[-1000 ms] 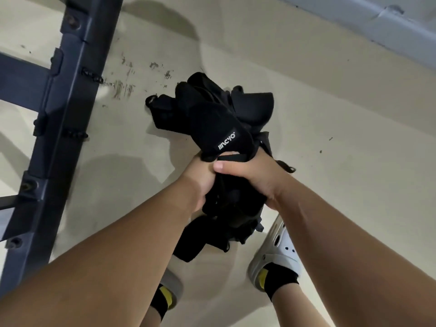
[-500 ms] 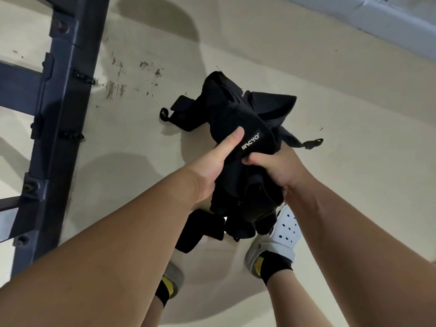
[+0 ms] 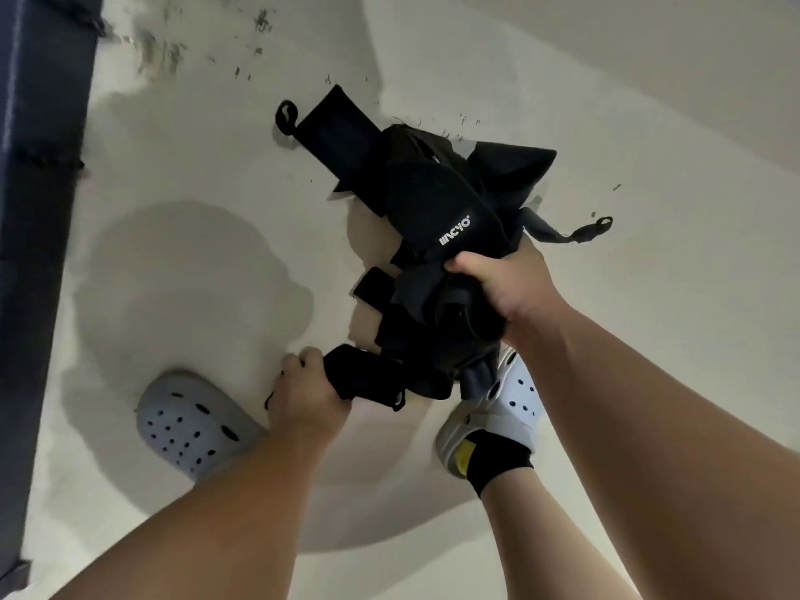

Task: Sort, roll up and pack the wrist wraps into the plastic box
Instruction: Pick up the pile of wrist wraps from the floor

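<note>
Head view looks down on a bundle of black wrist wraps (image 3: 437, 197) held in the air above the floor (image 3: 208, 175). The right hand (image 3: 508, 292) has its fingers clenched round the bundle's middle, and loose ends fan out above and to the left of it. The left hand (image 3: 303, 398), lower and further left, is curled tight round one wrap end (image 3: 368, 376) trailing from the bundle's underside, just beside a grey clog (image 3: 190, 426).

Wraps (image 3: 437, 201): matt black cloth, printed white logo. Floor (image 3: 649, 296): smooth pale, scuffed far left. Clogs (image 3: 190, 430): perforated matt plastic. Frame (image 3: 39, 210): dark painted metal.
</note>
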